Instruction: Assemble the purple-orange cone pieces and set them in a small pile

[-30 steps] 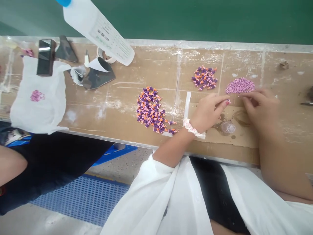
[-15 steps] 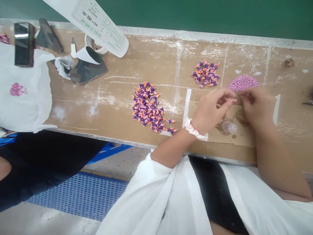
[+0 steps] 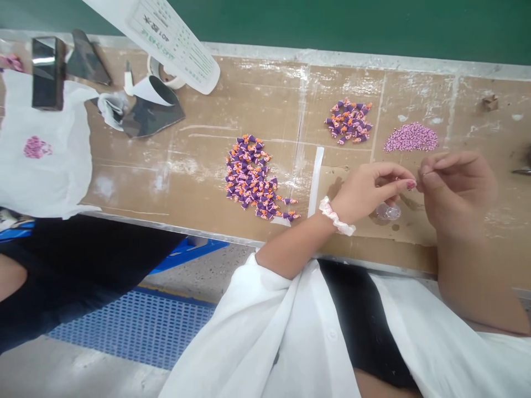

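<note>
My left hand [image 3: 369, 190] is pinched at thumb and forefinger, its tips almost touching those of my right hand [image 3: 454, 185], which is pinched too; what they hold is too small to name. Both hands hover over the brown bench top [image 3: 199, 177], just above a small clear cap [image 3: 388, 211]. Behind them lie a heap of tiny pink beads [image 3: 410, 138] and a small heap of purple and orange pieces [image 3: 349, 121]. A larger heap of the same purple and orange pieces [image 3: 251, 177] lies to the left of my left wrist.
A white strip [image 3: 316, 174] lies between the big heap and my hands. At the far left are a white cloth [image 3: 45, 160], a dark block [image 3: 46, 72], dark scraps [image 3: 151, 113] and a white bottle [image 3: 166, 38]. Another person's dark-clothed lap [image 3: 83, 271] sits lower left.
Both hands have drawn back from the pink bead heap toward me and lifted a little, fingertips staying together. The view has shifted slightly.
</note>
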`<action>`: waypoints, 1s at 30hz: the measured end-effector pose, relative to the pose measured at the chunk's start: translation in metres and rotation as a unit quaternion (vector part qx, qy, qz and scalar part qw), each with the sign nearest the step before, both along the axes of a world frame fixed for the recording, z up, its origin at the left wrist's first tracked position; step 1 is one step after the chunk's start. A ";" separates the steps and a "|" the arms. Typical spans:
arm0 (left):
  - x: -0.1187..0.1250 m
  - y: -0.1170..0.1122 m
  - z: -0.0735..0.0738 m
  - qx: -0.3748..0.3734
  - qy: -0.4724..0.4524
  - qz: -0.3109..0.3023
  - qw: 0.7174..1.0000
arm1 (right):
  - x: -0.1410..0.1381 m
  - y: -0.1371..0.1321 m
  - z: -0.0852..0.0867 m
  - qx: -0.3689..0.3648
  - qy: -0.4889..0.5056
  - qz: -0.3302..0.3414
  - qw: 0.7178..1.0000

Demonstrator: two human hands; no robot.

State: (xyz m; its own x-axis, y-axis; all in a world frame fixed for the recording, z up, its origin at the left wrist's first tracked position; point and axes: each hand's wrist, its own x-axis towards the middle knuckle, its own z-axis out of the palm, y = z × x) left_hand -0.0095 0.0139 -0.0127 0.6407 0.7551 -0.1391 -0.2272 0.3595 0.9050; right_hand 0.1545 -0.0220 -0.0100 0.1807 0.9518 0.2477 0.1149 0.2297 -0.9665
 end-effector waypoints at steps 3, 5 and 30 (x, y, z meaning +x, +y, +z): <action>0.001 -0.001 0.000 -0.041 -0.020 -0.012 0.999 | -0.006 -0.005 0.004 0.023 -0.020 0.005 1.000; 0.002 -0.001 0.001 -0.065 -0.029 -0.017 0.997 | -0.007 -0.007 0.005 0.041 -0.043 0.010 0.998; 0.002 -0.007 0.009 -0.036 -0.100 -0.011 0.994 | -0.014 -0.021 0.021 0.122 -0.146 -0.079 0.979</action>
State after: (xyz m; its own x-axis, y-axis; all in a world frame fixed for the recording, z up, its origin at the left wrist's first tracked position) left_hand -0.0078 0.0067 -0.0034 0.6779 0.7327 -0.0593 -0.3918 0.4284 0.8143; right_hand 0.1400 -0.0432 0.0113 0.2097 0.8234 0.5273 0.4302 0.4066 -0.8060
